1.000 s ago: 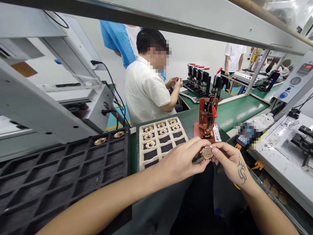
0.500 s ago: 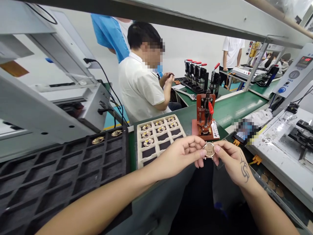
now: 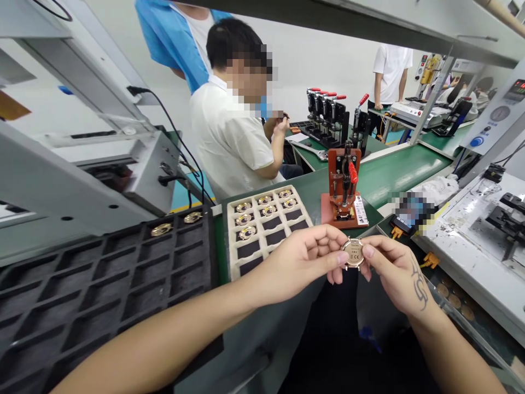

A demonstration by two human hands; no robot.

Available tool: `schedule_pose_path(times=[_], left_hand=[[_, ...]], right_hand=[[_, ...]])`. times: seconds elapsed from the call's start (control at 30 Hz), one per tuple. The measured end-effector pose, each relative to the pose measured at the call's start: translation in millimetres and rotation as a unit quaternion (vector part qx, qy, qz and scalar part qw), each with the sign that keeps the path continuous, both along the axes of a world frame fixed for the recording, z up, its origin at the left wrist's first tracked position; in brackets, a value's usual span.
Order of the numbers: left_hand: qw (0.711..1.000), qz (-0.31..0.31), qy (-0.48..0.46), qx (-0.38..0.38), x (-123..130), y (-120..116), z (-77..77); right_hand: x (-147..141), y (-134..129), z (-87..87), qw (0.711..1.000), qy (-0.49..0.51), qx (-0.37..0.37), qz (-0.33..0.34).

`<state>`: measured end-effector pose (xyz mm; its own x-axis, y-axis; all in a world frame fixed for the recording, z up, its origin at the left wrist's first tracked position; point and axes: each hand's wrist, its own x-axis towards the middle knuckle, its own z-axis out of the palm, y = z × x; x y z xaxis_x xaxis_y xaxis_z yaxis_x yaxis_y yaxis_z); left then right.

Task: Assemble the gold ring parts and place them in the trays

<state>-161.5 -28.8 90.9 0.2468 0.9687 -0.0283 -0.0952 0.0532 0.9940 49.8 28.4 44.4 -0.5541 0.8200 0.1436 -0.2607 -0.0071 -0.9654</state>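
The left hand (image 3: pixel 315 254) and the right hand (image 3: pixel 396 265) pinch one rose-gold watch case (image 3: pixel 353 255) between them, each with its thumb on the near face by the rim and its fingers curled behind. The case is held up in front of the near edge of the green tabletop (image 3: pixel 312 189), just nearer the person than the red press (image 3: pixel 343 183). Its engraved back faces the person, with the CE mark reading upright. The disc is round; the lug-to-lug line runs roughly up and down between the hands. The front is turned away, and the fingertips behind are partly covered; the finer engraving is too small to read.

The press stands close to the tabletop's near edge, a paper label (image 3: pixel 361 210) at its right side. Left of it lies a cream tray (image 3: pixel 231 246), with seven gold-coloured pieces (image 3: pixel 248 233) towards its far edge and far left corner; the left hand and forearm cover its near right part. Further left, a black tray (image 3: pixel 143 268) bears two more pieces near its far right corner; a forearm hides its near part, and the left side is cut off. Beyond the tabletop, a co-worker (image 3: pixel 232 137) in white holds something too small to make out.
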Motion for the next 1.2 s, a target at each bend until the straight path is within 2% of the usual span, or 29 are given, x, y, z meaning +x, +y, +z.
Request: schedule_pose_path(times=[0.37, 0.9, 1.07, 1.2], left_hand=[[0.998, 0.017, 0.047, 0.032, 3.9, -2.3, 5.4], [0.992, 0.039, 0.096, 0.073, 5.5, 0.0, 4.7], [0.986, 0.043, 0.126, 0.103, 4.4, 1.7, 4.5], [0.987, 0.054, 0.115, 0.102, 7.3, -3.5, 1.0]], right_hand=[[2.9, -0.3, 1.1, 0.999, -0.012, 0.030, -0.012], [5.4, 0.2, 3.3, 0.998, -0.028, 0.045, -0.026], [6.3, -0.7, 1.9, 0.996, -0.044, 0.058, -0.049], [5.1, -3.5, 3.3, 0.994, -0.055, 0.071, -0.061]])
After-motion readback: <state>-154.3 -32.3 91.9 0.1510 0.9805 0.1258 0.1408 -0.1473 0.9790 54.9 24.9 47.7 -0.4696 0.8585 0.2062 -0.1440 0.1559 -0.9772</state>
